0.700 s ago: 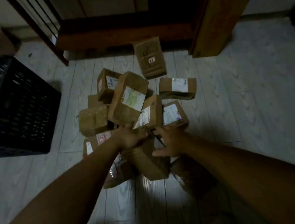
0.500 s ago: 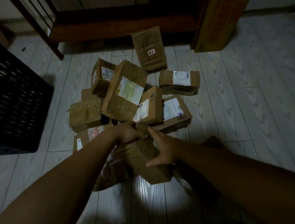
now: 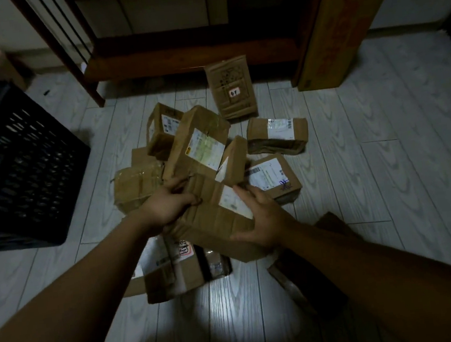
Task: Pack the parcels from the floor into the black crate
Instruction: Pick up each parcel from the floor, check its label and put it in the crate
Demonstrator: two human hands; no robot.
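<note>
While both hands hold it over the heap, the long brown cardboard parcel (image 3: 210,217) with a white label sits in the middle of the view and looks lifted off the pale wooden floor (image 3: 388,180). Its long side seems to run on a slant, from about 10 o'clock down to 4 o'clock. The left hand (image 3: 168,208) has the end at 10 o'clock, and its fingers (image 3: 176,182) are curled tight round that end. The right hand (image 3: 263,220) has the end at 4 o'clock. Its fingers (image 3: 245,195) lie over the label and its thumb hooks the near side, so it grips too. The black plastic crate (image 3: 22,171) with holes in its walls stands at 9 o'clock from the parcel, well apart from it. It is too dark to see what is inside. So the parcel has to go left, and the left hand is the one nearer the crate. I think the left end will get there first and the right hand will have to reach across. The pile of brown cardboard parcels (image 3: 201,145) lies at 12 o'clock, just beside the held one, and a low swing could knock it
</note>
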